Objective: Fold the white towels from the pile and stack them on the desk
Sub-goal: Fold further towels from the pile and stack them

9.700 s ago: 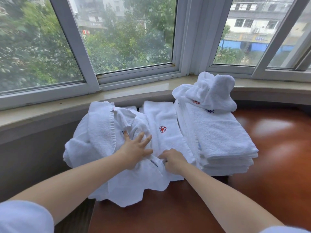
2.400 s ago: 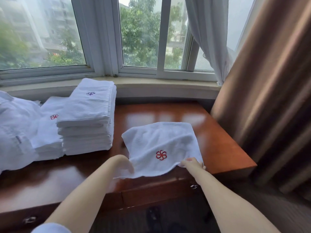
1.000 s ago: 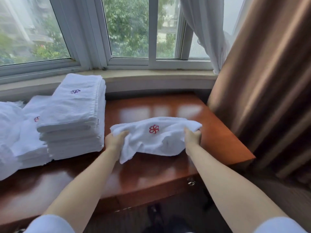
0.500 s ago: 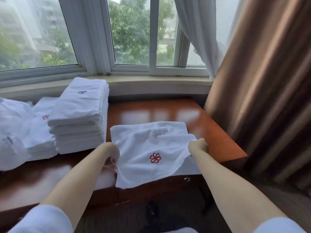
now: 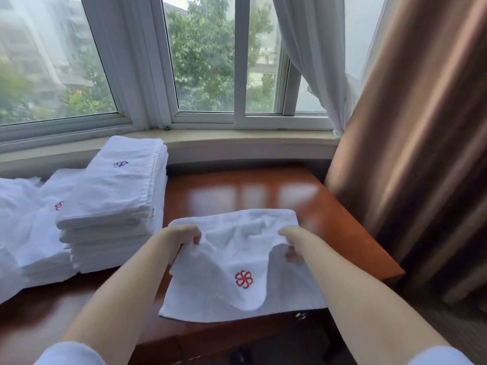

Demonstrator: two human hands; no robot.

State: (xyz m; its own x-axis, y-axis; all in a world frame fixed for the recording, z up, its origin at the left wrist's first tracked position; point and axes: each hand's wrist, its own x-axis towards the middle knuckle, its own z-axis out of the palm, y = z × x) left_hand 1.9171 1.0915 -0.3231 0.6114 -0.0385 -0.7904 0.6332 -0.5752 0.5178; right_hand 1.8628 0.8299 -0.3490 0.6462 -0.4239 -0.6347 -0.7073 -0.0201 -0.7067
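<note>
The left hand (image 5: 184, 237) and right hand (image 5: 291, 237) each pinch a raised fold of the white terry towel with a red flower emblem (image 5: 237, 262), lying at the glossy red-brown wooden desk's (image 5: 263, 191) six-o'clock edge. At nine o'clock stands a stack of folded white towels (image 5: 116, 206).

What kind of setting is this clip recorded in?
Probably a hotel guest room: matching white towels with embroidered logos stacked on a polished wooden desk, set under a bay window with heavy brown curtains.
</note>
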